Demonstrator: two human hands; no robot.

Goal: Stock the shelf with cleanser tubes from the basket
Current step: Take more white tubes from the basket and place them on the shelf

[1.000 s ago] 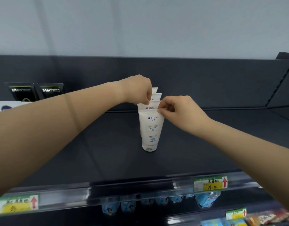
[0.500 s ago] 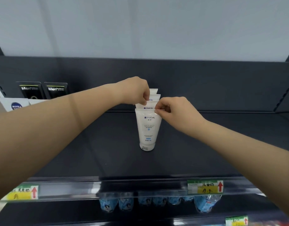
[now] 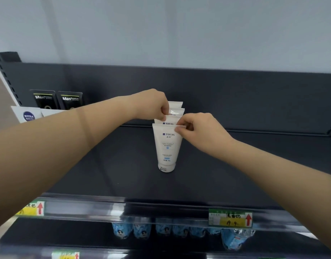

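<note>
Right hand (image 3: 200,131) out over the shelf (image 3: 105,165), thumb and forefinger pressed together on the top right corner of the front tube (image 3: 166,148), and the other fingers were curled in behind. Left hand (image 3: 151,105) came in from the other side, knuckles up, its fingertips pinching at the top left edge of the second tube (image 3: 161,122) (it could have been catching the one behind as well, as the corners overlapped there). The front tube stood upright on its cap, white with blue print, near the middle of the dark shelf. Right behind it the others were lined up in single file toward the back panel (image 3: 235,101): the second tube, a third tube (image 3: 176,112) and a fourth tube (image 3: 176,105), each showing only its flat crimped top.

Out to the left, against the back panel, stood two black tubes (image 3: 44,99) marked "Men", and in front of them a white box (image 3: 28,114) with a round blue logo. Along the shelf's front rail sat a price tag (image 3: 230,217) to the right, green and yellow with a red arrow, and another tag (image 3: 31,208) to the left, partly behind the left forearm. Below the rail, a row of blue-and-white packs (image 3: 142,230) hung or stood on the lower shelf (image 3: 86,238).
</note>
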